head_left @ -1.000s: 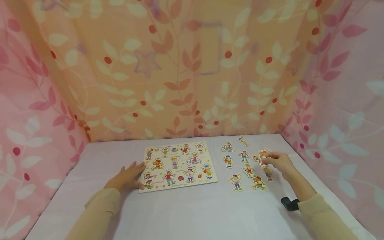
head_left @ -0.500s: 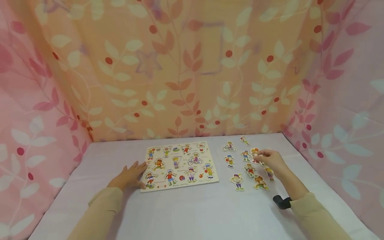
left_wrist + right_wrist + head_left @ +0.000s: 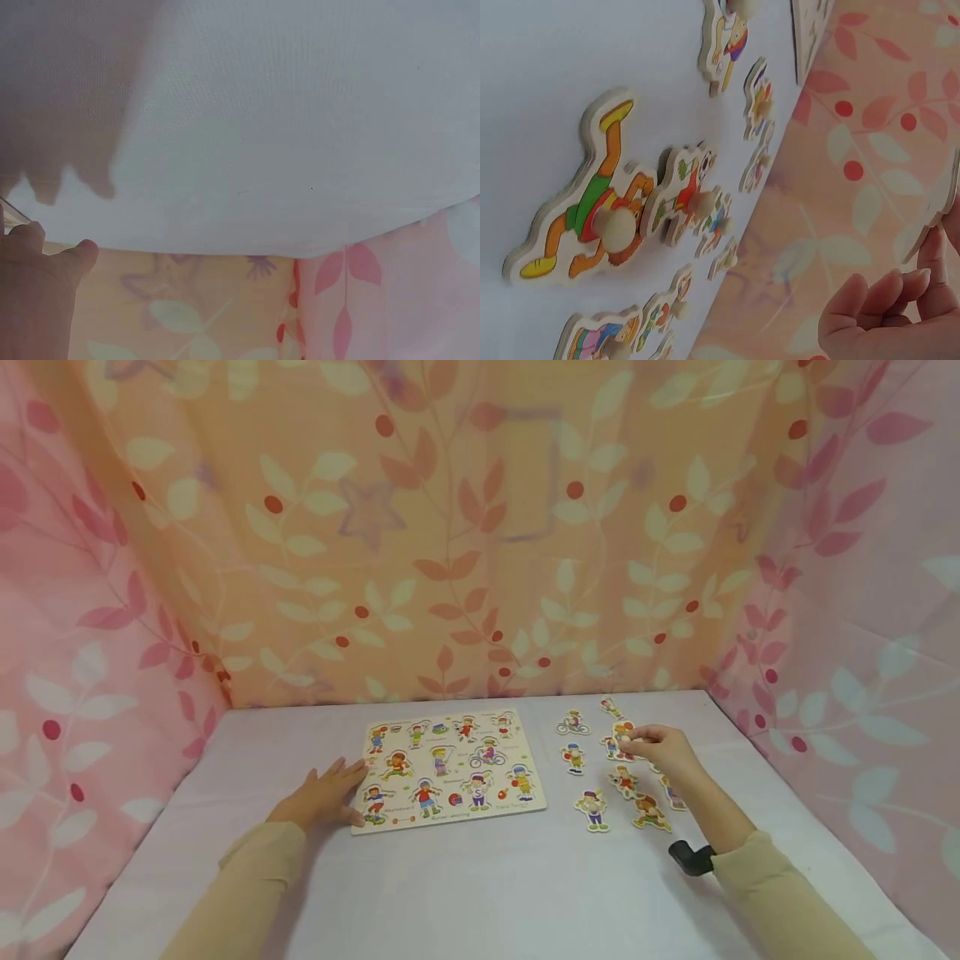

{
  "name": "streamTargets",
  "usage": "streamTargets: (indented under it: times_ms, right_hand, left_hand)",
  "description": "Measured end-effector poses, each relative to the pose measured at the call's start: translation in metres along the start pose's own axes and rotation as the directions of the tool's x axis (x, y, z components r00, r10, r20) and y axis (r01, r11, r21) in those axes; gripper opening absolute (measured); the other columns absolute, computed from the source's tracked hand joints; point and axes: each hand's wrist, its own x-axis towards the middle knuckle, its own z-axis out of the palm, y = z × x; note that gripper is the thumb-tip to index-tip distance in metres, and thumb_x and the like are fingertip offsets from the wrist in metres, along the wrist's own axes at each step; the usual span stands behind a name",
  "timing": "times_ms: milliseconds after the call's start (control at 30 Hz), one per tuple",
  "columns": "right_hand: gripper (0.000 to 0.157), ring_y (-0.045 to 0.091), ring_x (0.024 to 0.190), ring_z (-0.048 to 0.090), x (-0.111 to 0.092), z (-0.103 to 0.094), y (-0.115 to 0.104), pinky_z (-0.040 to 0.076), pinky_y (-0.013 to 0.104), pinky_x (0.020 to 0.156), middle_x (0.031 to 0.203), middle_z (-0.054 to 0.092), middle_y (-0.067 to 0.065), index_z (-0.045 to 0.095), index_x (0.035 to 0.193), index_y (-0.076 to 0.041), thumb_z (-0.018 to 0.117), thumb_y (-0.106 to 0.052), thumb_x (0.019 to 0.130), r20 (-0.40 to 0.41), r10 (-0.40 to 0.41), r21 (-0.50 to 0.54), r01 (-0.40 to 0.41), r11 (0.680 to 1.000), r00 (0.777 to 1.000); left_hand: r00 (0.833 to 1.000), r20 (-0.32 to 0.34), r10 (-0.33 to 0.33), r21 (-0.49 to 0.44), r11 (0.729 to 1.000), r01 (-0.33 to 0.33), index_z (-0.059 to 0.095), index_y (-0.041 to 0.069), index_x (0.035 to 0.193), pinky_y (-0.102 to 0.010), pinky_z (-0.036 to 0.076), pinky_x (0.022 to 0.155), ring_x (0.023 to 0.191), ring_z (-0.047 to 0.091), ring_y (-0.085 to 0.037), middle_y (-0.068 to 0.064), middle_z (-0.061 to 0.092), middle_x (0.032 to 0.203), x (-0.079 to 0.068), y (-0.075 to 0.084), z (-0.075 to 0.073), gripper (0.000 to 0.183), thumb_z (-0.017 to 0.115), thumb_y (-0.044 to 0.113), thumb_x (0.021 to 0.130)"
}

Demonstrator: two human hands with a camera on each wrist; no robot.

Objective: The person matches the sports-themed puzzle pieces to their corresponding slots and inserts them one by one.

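Note:
My left hand (image 3: 322, 793) rests at the left edge of a wooden puzzle board (image 3: 418, 760) printed with children playing sports; its fingers lie spread and fairly straight. In the left wrist view only part of that hand (image 3: 37, 285) shows, at the lower left. My right hand (image 3: 663, 752) pinches a basketball-player puzzle piece (image 3: 619, 735) between thumb and fingers, over the loose pieces. The right wrist view catches this piece (image 3: 937, 210) edge-on, lifted above the table. Below the right hand lie a running-child piece (image 3: 651, 812) and a footballer piece (image 3: 624, 781), each with a round knob.
Several other knobbed pieces lie right of the board, among them a cyclist (image 3: 573, 722), a blue-capped child (image 3: 573, 758) and a baseball player (image 3: 595, 811). A white cloth covers the table (image 3: 450, 893). Floral curtains (image 3: 465, 568) enclose the back and sides. A black device (image 3: 690, 858) sits on the right wrist.
My right hand has moved left with the basketball-player piece, from the far right of the loose pieces to over a blue-topped one. The left hand stays at the board's edge.

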Motion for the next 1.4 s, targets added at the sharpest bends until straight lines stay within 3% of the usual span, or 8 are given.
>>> streamTargets:
  times_ms: [167, 333, 567, 867, 1000, 1133, 1233, 1400]
  right_hand:
    - [0.037, 0.032, 0.107, 0.052, 0.001, 0.017, -0.008, 0.034, 0.061, 0.102, 0.096, 0.065, 0.005, 0.06, 0.113, 0.004, 0.07, -0.023, 0.091, 0.019, 0.034, 0.059, -0.035, 0.998, 0.999]
    - [0.031, 0.023, 0.097, 0.06, 0.004, 0.032, -0.012, 0.038, 0.056, 0.1, 0.091, 0.068, 0.002, 0.061, 0.109, 0.003, 0.07, -0.021, 0.09, 0.041, 0.008, 0.069, -0.011, 0.998, 0.999]
    - [0.027, 0.018, 0.086, 0.052, 0.006, 0.05, -0.018, 0.04, 0.047, 0.091, 0.078, 0.062, -0.003, 0.064, 0.102, 0.002, 0.073, -0.018, 0.087, 0.059, -0.029, 0.086, 0.024, 0.996, 0.998]
    - [0.022, 0.018, 0.087, 0.06, 0.009, 0.072, -0.023, 0.041, 0.051, 0.094, 0.082, 0.066, 0.0, 0.064, 0.1, 0.001, 0.071, -0.016, 0.088, 0.079, -0.026, 0.117, 0.017, 0.993, 0.997]
    - [0.021, 0.018, 0.087, 0.062, 0.013, 0.083, -0.024, 0.043, 0.047, 0.089, 0.087, 0.068, 0.003, 0.064, 0.1, 0.0, 0.072, -0.016, 0.088, 0.088, -0.011, 0.111, 0.001, 0.994, 0.996]
    - [0.023, 0.019, 0.089, 0.052, 0.015, 0.092, -0.029, 0.042, 0.036, 0.075, 0.09, 0.058, 0.003, 0.065, 0.1, 0.001, 0.074, -0.015, 0.086, 0.075, 0.004, 0.098, -0.012, 0.995, 0.997]
    - [0.023, 0.021, 0.088, 0.044, 0.015, 0.1, -0.031, 0.041, 0.037, 0.074, 0.089, 0.051, 0.004, 0.066, 0.099, 0.001, 0.075, -0.014, 0.085, 0.067, 0.009, 0.098, -0.016, 0.995, 0.998]
    - [0.018, 0.02, 0.087, 0.053, 0.017, 0.112, -0.035, 0.042, 0.043, 0.084, 0.085, 0.059, 0.004, 0.065, 0.096, 0.001, 0.073, -0.011, 0.086, 0.09, -0.013, 0.129, 0.001, 0.992, 0.996]
  left_hand:
    - [1.0, 0.008, -0.005, 0.014, 1.0, 0.005, 0.039, -0.006, 0.144, -0.075, 0.009, 0.105, 0.14, 0.015, -0.052, -0.025, 0.03, 0.152, -0.001, 0.002, -0.003, 0.094, 0.079, 0.039, 0.071]
    - [1.0, 0.023, -0.006, 0.026, 1.0, 0.005, 0.039, -0.006, 0.144, -0.076, 0.01, 0.104, 0.14, 0.015, -0.052, -0.025, 0.029, 0.153, 0.0, 0.004, -0.004, 0.094, 0.079, 0.039, 0.072]
    - [1.0, 0.014, -0.013, 0.029, 1.0, 0.012, 0.039, -0.006, 0.144, -0.075, 0.01, 0.105, 0.14, 0.016, -0.051, -0.025, 0.03, 0.152, 0.0, 0.005, -0.002, 0.094, 0.08, 0.039, 0.071]
    - [1.0, 0.011, -0.012, 0.016, 1.0, 0.012, 0.038, -0.006, 0.144, -0.075, 0.009, 0.105, 0.14, 0.015, -0.051, -0.025, 0.029, 0.153, 0.0, 0.005, -0.003, 0.094, 0.079, 0.039, 0.072]
    - [1.0, 0.017, -0.018, 0.014, 1.0, 0.018, 0.038, -0.005, 0.144, -0.075, 0.009, 0.105, 0.14, 0.015, -0.051, -0.025, 0.029, 0.153, -0.001, 0.006, -0.003, 0.094, 0.079, 0.038, 0.072]
    - [1.0, 0.011, -0.016, 0.011, 1.0, 0.016, 0.039, -0.005, 0.144, -0.076, 0.009, 0.105, 0.14, 0.016, -0.051, -0.025, 0.03, 0.153, -0.001, 0.007, -0.003, 0.093, 0.079, 0.038, 0.072]
    - [1.0, 0.01, -0.014, 0.009, 1.0, 0.013, 0.039, -0.006, 0.144, -0.076, 0.009, 0.104, 0.14, 0.016, -0.052, -0.025, 0.03, 0.152, -0.002, 0.007, -0.004, 0.093, 0.079, 0.037, 0.072]
    - [0.999, 0.028, -0.025, -0.005, 1.0, 0.025, 0.038, -0.006, 0.145, -0.075, 0.008, 0.105, 0.141, 0.014, -0.051, -0.025, 0.028, 0.153, -0.002, 0.008, -0.005, 0.094, 0.08, 0.036, 0.072]
